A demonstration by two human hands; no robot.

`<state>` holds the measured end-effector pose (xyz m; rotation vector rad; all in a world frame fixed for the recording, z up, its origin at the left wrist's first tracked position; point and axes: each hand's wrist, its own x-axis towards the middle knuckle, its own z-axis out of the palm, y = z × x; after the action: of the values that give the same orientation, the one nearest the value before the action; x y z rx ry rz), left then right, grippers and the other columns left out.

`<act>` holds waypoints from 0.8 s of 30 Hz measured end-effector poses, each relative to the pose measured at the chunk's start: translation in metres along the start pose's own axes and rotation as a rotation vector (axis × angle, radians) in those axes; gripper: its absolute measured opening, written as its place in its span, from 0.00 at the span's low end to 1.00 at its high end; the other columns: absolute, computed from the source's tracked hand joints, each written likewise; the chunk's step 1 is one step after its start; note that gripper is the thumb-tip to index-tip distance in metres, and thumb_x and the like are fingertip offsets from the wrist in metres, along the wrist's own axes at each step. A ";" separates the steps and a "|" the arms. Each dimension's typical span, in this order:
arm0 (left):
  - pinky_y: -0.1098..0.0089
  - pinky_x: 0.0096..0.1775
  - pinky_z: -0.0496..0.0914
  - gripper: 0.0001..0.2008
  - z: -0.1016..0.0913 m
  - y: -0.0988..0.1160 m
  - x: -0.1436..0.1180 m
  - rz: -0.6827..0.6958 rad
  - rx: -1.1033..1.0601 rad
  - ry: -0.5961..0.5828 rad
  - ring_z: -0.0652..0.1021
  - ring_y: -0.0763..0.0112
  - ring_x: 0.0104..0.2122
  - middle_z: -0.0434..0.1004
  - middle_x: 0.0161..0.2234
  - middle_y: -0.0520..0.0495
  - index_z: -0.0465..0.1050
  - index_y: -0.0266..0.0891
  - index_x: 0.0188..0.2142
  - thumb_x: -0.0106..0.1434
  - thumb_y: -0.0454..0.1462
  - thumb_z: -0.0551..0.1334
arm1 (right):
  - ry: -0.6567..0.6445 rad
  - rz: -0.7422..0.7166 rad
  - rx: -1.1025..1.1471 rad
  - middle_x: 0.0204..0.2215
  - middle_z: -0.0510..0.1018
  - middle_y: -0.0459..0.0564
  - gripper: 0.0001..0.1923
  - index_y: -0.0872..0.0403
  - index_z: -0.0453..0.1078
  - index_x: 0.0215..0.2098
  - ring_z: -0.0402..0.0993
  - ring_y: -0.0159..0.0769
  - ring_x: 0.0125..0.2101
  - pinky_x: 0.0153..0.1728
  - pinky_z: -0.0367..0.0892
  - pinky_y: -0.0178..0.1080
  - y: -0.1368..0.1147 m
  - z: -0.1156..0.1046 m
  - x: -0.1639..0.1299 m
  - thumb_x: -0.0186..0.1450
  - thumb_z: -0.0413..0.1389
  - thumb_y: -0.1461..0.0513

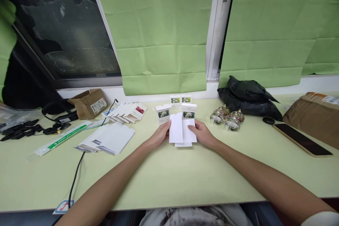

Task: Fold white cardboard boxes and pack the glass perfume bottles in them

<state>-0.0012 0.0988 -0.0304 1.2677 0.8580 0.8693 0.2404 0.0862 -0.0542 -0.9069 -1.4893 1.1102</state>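
- Left hand (159,136): fingers closed on the left edge of the white carton blank (182,130), thumb on its near face.
- Right hand (203,135): closed on the same blank's right edge; both hands level w/ each other, equally near, one per side.
- Carton blank: held just above the table (169,180), roughly centre; long axis runs near-to-far (upright in view), printed flower panel at the far/top end, a white flap hanging below the hands. Appears partly folded; cannot tell if fully flat.
- Behind the blank (far side): three made-up small boxes (174,106) w/ the same flower print, standing close together; the nearest one sits just left of the blank's top, near but apart.
- Left of the blank: a fan of flat cartons (127,112), then a stack of white flat sheets (109,138) nearer the table edge; black cable (76,173) runs under/past that stack toward the near edge.
- Right of the blank: cluster of glass jars (227,118), black bag (249,99) behind them, phone (302,139) further right.
- Open room: bare table betw. the blank and the near edge, both forearms lying over it; far side crowded by the boxes.
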 end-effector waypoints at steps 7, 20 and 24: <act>0.56 0.54 0.71 0.32 0.001 0.001 0.000 0.008 0.000 0.010 0.79 0.52 0.52 0.81 0.54 0.38 0.76 0.38 0.58 0.69 0.60 0.60 | -0.003 0.005 -0.002 0.45 0.83 0.52 0.18 0.55 0.76 0.49 0.78 0.45 0.42 0.43 0.71 0.43 -0.001 0.000 0.000 0.68 0.60 0.52; 0.57 0.53 0.71 0.32 0.000 0.000 0.001 0.018 0.003 -0.007 0.79 0.53 0.50 0.81 0.54 0.39 0.75 0.38 0.58 0.69 0.61 0.59 | -0.003 -0.008 -0.011 0.45 0.83 0.51 0.18 0.54 0.77 0.49 0.78 0.44 0.42 0.43 0.71 0.43 -0.001 0.000 0.000 0.68 0.60 0.52; 0.59 0.50 0.72 0.32 0.002 -0.001 0.000 0.022 0.036 0.013 0.79 0.55 0.48 0.81 0.52 0.39 0.76 0.38 0.56 0.68 0.61 0.59 | -0.010 -0.006 0.008 0.44 0.83 0.51 0.19 0.54 0.76 0.48 0.77 0.44 0.41 0.43 0.71 0.43 -0.004 0.001 0.000 0.68 0.61 0.49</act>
<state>0.0006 0.0984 -0.0311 1.3057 0.8745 0.8837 0.2399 0.0844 -0.0501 -0.8926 -1.4935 1.1169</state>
